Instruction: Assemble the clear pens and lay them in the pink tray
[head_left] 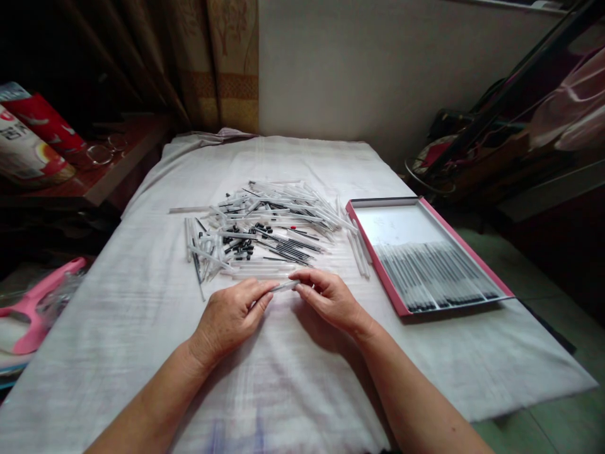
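Observation:
A slim clear pen barrel (284, 287) lies lengthwise between my two hands, low over the front of the cloth. My left hand (232, 315) closes thumb and fingers on its left end. At the other end, the fingertips of my right hand (329, 300) pinch it. Whether a refill is inside I cannot make out. Just beyond my hands spreads a heap of loose pen parts: clear barrels (255, 267), dark refills (288, 247) and small black caps (241, 244). To the right, a pink-edged box (392, 277) holds a row of pens (437, 277) with black ends.
A white cloth (118, 302) covers the table. Left of it stand a brown side table (113, 180) with eyeglasses (106, 150) and packages (33, 145), and a pink-handled item (35, 309). Behind are a curtain (231, 63) and a wall (345, 69).

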`<state>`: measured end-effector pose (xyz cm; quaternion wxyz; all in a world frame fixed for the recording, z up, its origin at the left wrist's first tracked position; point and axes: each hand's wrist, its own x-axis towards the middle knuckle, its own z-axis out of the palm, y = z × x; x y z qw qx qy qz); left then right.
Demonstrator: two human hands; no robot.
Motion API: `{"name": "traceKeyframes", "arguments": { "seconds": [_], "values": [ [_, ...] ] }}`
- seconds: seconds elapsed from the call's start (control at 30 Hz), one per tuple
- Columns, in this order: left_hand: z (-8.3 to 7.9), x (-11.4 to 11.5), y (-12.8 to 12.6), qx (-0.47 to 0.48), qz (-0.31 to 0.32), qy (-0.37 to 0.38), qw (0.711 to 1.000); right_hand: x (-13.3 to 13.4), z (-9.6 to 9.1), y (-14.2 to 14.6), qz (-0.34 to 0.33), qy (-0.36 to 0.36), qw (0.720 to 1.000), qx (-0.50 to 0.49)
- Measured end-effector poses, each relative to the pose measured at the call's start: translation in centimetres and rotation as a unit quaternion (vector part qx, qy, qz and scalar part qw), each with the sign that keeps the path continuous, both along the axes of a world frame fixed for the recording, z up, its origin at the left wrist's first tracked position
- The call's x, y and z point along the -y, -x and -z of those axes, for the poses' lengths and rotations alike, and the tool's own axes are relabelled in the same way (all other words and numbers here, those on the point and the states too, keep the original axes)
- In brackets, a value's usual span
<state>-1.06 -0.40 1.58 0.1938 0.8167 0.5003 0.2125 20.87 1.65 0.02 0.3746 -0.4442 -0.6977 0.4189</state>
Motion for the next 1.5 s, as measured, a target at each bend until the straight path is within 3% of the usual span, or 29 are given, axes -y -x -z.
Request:
{"name": "traceKeyframes", "arguments": {
  "seconds": [0.53, 0.77, 1.07, 1.23, 1.4, 1.5],
  "values": [
    [0.8, 0.2, -0.8, -0.019, 0.019, 0.024, 0.999, -0.2, 0.8, -0.4, -0.042, 0.031, 0.999, -0.005],
    [1.2, 0.1, -1.0, -0.017, 0.028, 0.031, 0.999, -0.4, 1.0, -0.6, -0.063, 0.077, 0.995, -0.022],
    [1.5, -0.5, -1.3, 0.107, 0.0, 0.015, 0.994, -0.6, 0.0, 0.3, -0.015, 0.148, 0.98, -0.136],
    [2.0, -0.7, -0.5, 0.115, -0.049, -0.018, 0.992, -1.1, -0.2, -0.2, 0.087, 0.14, 0.958, -0.235],
    [2.0, -0.7, -0.6, 0.116, -0.041, -0.024, 0.992, -0.6, 0.0, 1.2, 0.031, 0.143, 0.962, -0.232],
    [1.9, -0.8, -0.6, 0.115, -0.035, -0.022, 0.992, -0.7, -1.5, 0.8, 0.062, 0.086, 0.969, -0.222]
  ]
}}
